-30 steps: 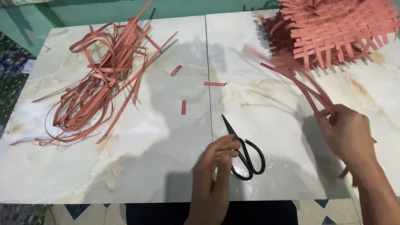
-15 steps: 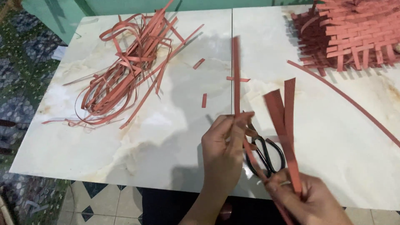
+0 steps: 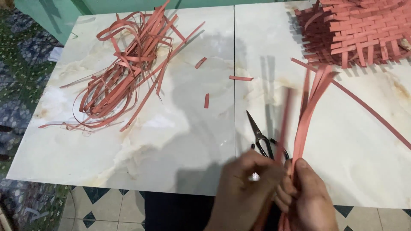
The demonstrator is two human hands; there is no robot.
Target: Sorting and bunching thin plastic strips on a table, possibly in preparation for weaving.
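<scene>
My left hand [image 3: 246, 188] and my right hand [image 3: 308, 196] meet at the near edge of the marble table [image 3: 180, 141], both closed around a bunch of long red strips [image 3: 310, 102]. The strips rise from the hands and fan out toward the far right; they are blurred with motion. Black scissors [image 3: 261, 137] lie on the table just beyond my left hand, blades pointing away. A woven red basket piece [image 3: 355, 30] sits at the far right corner.
A tangled pile of loose red strips [image 3: 124, 72] covers the far left of the table. Three short red offcuts [image 3: 206, 100] lie near the middle seam. One long strip [image 3: 368, 111] runs diagonally across the right side. Patterned floor tiles show below the near edge.
Both hands have come together at the near edge. The held strips have swung upright and spread toward the basket piece. The view has shifted slightly right.
</scene>
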